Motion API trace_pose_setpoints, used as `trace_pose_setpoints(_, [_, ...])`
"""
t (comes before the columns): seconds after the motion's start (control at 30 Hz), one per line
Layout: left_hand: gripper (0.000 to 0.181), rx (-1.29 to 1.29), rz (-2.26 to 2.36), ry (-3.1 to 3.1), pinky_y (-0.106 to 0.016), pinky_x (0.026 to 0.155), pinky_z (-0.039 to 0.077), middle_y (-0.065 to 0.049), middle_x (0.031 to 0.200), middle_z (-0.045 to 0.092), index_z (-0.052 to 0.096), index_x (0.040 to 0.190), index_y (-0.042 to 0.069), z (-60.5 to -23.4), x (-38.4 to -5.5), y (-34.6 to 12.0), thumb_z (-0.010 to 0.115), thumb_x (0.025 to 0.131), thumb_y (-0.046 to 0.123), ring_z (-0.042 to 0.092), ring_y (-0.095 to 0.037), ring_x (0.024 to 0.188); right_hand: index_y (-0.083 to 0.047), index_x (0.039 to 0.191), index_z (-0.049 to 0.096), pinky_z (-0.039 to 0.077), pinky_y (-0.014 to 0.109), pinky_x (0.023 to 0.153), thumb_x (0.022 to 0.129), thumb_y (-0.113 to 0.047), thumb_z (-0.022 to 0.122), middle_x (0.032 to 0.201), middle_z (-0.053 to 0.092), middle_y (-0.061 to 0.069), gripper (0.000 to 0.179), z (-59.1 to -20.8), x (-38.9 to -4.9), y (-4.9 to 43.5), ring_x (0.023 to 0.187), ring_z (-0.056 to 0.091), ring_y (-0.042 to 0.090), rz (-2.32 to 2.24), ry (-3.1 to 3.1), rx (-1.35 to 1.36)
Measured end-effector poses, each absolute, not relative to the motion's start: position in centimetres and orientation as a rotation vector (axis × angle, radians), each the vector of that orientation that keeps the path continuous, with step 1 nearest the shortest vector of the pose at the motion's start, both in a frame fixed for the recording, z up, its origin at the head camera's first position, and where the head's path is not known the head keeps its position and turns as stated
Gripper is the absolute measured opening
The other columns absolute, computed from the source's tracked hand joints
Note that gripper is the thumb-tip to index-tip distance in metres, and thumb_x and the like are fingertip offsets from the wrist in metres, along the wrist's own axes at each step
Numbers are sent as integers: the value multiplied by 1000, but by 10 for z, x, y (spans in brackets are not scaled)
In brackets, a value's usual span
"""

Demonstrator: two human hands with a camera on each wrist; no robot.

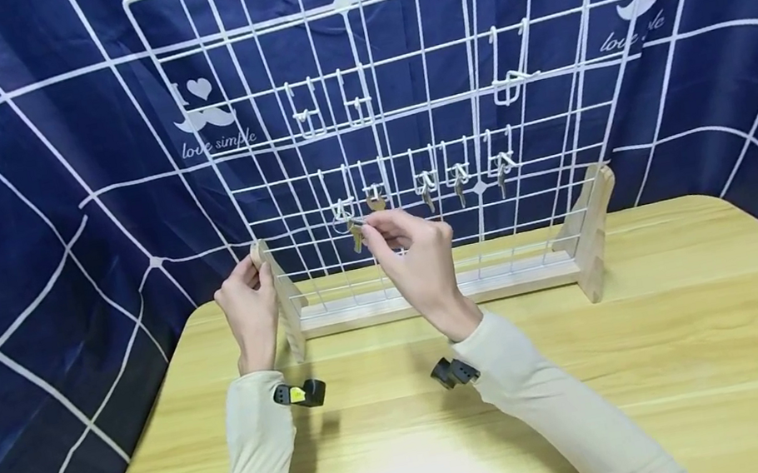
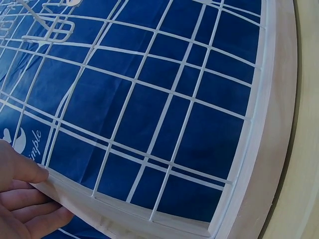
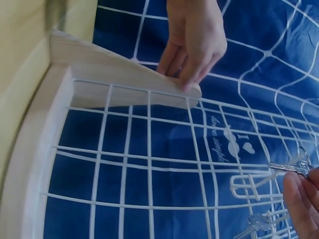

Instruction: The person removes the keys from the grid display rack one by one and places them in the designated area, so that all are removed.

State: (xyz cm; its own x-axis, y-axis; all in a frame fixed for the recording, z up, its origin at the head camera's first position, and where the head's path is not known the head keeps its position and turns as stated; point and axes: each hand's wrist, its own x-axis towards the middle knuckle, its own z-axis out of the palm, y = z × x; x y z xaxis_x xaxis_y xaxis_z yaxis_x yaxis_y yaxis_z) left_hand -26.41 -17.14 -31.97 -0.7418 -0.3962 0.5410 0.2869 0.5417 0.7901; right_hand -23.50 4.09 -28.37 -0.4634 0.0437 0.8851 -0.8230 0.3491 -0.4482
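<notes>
Thumb and fingers of my left hand (image 1: pixel 250 306) grip the upper end of the wooden side support (image 1: pixel 287 307) of a white wire grid rack (image 1: pixel 410 153). My right hand (image 1: pixel 422 263) pinches a small brass-coloured key (image 1: pixel 356 238) with a metal ring, up at the leftmost hook (image 1: pixel 341 211) of the lower row. In the right wrist view the key (image 3: pixel 285 167) points away from the fingertips, close beside a white wire hook (image 3: pixel 244 187). The ring overlaps the hook in the head view.
Several other keys hang from lower-row hooks to the right, among them a round-headed key (image 1: pixel 376 201) and a key (image 1: pixel 501 173). Bare hooks (image 1: pixel 309 120) sit on the upper row. The rack stands on a wooden table (image 1: pixel 705 314) before a dark blue checked cloth (image 1: pixel 50 269).
</notes>
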Motion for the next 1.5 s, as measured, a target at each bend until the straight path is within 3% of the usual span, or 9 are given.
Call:
trace_pose_setpoints(0.57, [28,73,-1222,-2055,-43,81,55,-23,104,69,65,116,-9,-320,-265,-170,61,90,0,69,-32,95,1,88,72,56,19,65,86,0,67,81,73,10,5,-315,-229,50,68,70,15,1267,-1936,703])
trace_pose_setpoints(0.83, [27,65,-1212,-2050,-44,81,56,-23,103,69,66,115,-9,-320,-264,-170,61,89,-1,69,-33,94,0,87,72,56,26,69,84,-1,67,78,73,10,6,-339,-235,61,64,69,17,1359,-2245,588])
trace_pose_setpoints(0.97, [26,58,-1213,-2041,-43,80,56,-23,103,69,66,113,-9,-320,-265,-171,61,89,-1,69,-33,93,-1,84,71,56,25,58,83,0,66,75,72,9,6,-350,-235,65,60,67,16,1415,-2473,498])
trace_pose_setpoints(1.17, [26,68,-1242,-2042,-43,83,55,-23,104,68,66,114,-9,-320,-264,-171,61,90,-1,68,-33,96,1,85,69,57,27,55,81,5,66,69,68,7,6,-370,-238,71,56,66,16,1547,-2711,343])
trace_pose_setpoints(1.5, [27,76,-1234,-2059,-42,83,55,-23,106,68,66,115,-8,-320,-264,-171,61,90,-1,68,-33,97,7,83,65,58,28,56,82,7,63,70,67,16,2,-382,-237,77,53,66,18,1807,-2952,142])
